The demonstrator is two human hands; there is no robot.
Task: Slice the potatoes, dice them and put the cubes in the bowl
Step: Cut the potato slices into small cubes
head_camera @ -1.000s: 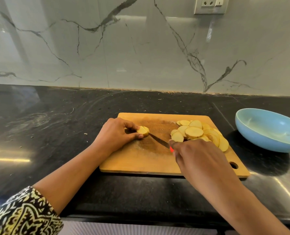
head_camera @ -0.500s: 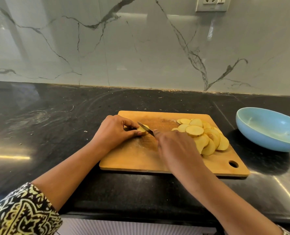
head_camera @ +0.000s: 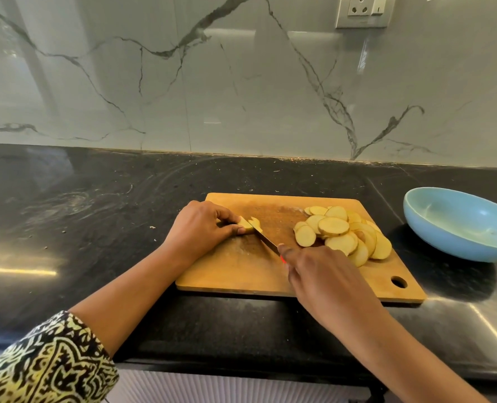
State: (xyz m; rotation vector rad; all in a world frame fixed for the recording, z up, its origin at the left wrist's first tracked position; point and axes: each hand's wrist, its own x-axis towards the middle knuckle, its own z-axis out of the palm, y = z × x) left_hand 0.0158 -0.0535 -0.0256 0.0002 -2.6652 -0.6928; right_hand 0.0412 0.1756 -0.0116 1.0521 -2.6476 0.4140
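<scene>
A wooden cutting board lies on the black counter. My left hand pinches a small end piece of potato on the board's left part. My right hand grips a knife with a red handle, mostly hidden in the fist. The blade points up-left and its tip sits in the potato piece, with a thin slice leaning off on the blade's right side. A heap of several round potato slices lies on the board's right part. The light blue bowl stands right of the board and looks empty.
The black stone counter stretches left and behind the board up to a marble wall. A wall socket sits at the top right. The counter's front edge runs just below the board.
My right hand has drawn back toward me and to the right, pulling the blade through the potato piece; a thin slice now stands free beside the blade. My left hand stays put.
</scene>
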